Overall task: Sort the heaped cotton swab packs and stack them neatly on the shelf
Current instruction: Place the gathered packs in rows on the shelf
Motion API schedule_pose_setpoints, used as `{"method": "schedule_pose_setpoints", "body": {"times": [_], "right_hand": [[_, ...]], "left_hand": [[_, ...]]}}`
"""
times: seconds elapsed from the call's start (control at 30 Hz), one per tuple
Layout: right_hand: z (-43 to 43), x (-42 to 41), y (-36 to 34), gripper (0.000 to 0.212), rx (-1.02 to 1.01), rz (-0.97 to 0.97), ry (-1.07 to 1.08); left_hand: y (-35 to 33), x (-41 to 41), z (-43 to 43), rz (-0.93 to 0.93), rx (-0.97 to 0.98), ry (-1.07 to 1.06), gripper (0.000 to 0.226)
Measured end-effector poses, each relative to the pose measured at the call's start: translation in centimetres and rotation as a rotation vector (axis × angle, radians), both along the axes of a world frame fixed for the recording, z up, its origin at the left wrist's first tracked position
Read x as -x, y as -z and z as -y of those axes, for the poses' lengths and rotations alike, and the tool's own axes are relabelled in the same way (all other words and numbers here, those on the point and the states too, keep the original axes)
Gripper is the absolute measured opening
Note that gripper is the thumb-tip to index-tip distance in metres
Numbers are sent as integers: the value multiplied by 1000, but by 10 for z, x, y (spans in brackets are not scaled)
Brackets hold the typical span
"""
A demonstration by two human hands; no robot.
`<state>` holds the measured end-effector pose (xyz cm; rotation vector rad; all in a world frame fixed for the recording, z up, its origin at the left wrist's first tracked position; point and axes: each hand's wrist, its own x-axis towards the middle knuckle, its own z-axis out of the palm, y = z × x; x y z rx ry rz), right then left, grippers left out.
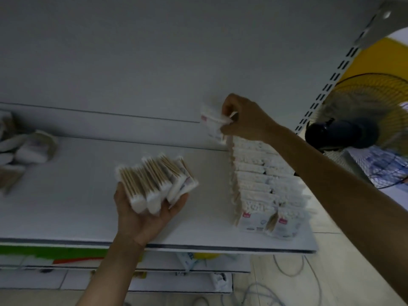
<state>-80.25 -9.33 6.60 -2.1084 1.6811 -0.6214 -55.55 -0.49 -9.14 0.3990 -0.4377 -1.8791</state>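
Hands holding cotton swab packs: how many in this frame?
2. The left hand grips a bundle of packs over the shelf front; the right hand pinches a single pack above the far end of the stacked rows.

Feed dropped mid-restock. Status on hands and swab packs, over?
Left hand grips bundle of packs. Right hand pinches single pack above far end of stacked rows. Loose heap lies far left, out of the way.
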Motion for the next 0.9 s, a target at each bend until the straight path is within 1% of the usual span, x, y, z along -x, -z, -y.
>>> {"method": "schedule_pose_setpoints", "body": {"times": [0.03,0.1,0.17,0.23,0.3,0.37,0.4,0.43,0.5,0.6,0.67,0.7,0.73,0.77,0.8,0.83,0.87,0.9], "right_hand": [[7,5,5,31,22,-61,9],[16,10,19,28,67,-277,16],[21,9,33,27,180,-508,-8],[24,8,42,24,267,-653,-35],[29,9,50,27,259,-837,-32],[31,6,55,31,179,-1042,-13],[31,3,56,33,162,-1112,-9],[32,0,57,37,153,-1150,-3],[36,-5,57,43,151,-1160,20],[39,-6,59,33,162,-1220,56],[35,-8,57,29,165,-1210,80],[31,-10,56,30,216,-1148,72],[26,-13,55,32,295,-1030,50],[18,-18,57,33,386,-834,9],[8,-27,58,34,413,-573,-32],[-3,-38,57,34,309,-315,-66],[-12,-49,57,37,106,-139,-94],[-19,-59,58,42,-141,-53,-109]], "left_hand": [[10,-1,2,-83,-40,115,68],[16,2,-1,-51,-51,190,67],[24,4,-4,-61,-70,226,65],[27,6,-4,-80,-56,218,67],[29,4,0,-108,-89,236,69],[28,2,4,-115,-105,262,70],[30,2,5,-130,-105,267,70],[33,2,5,-151,-116,281,69],[37,3,7,-185,-107,293,69],[33,3,7,-182,-76,303,70],[33,3,7,-188,-53,318,69],[33,4,6,-195,-37,324,69],[34,4,5,-203,-23,330,69],[35,4,6,-204,-14,329,70],[35,3,6,-209,-8,332,70],[35,2,7,-217,-2,338,70],[33,1,7,-228,5,349,70],[32,1,7,-244,18,358,69]]}}
